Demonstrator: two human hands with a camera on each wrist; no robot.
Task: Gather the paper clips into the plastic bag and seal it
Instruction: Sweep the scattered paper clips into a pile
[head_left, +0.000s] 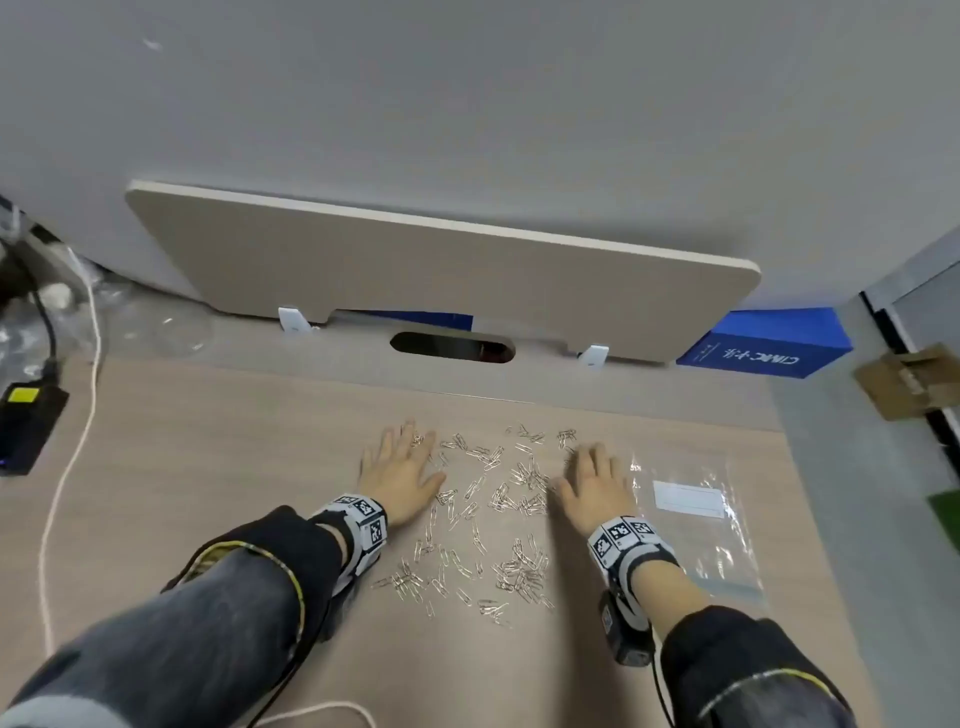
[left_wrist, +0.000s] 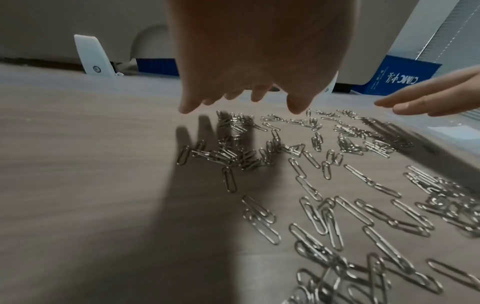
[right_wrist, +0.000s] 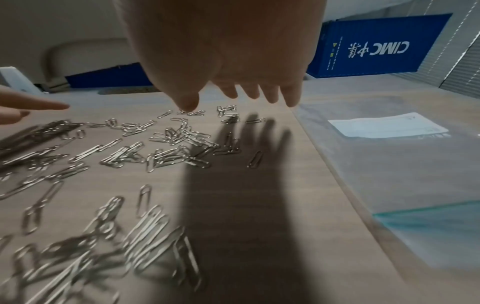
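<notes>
Head view shows a wood-grain desk (head_left: 208, 467) with silver paper clips (head_left: 483, 514) scattered loosely across its middle, some tangled in small clusters. The left hand (head_left: 402, 475) hovers palm-down at the left edge of the scatter, fingers spread and straight, holding nothing; the left wrist view shows its fingertips (left_wrist: 187, 107) above the surface, casting a shadow over a few clips. The right hand (head_left: 592, 488) is likewise flat and spread with nothing held, at the right edge of the scatter, its shadow falling on the desk beneath it in the right wrist view. The clear plastic bag (head_left: 696, 525) lies flat on the desk just right of the right hand, with a white label panel (head_left: 688, 499) on it. Behind the desk stands a beige divider panel (head_left: 441, 270), and a blue box (head_left: 763, 343) printed "CIMC" sits at the far right.
</notes>
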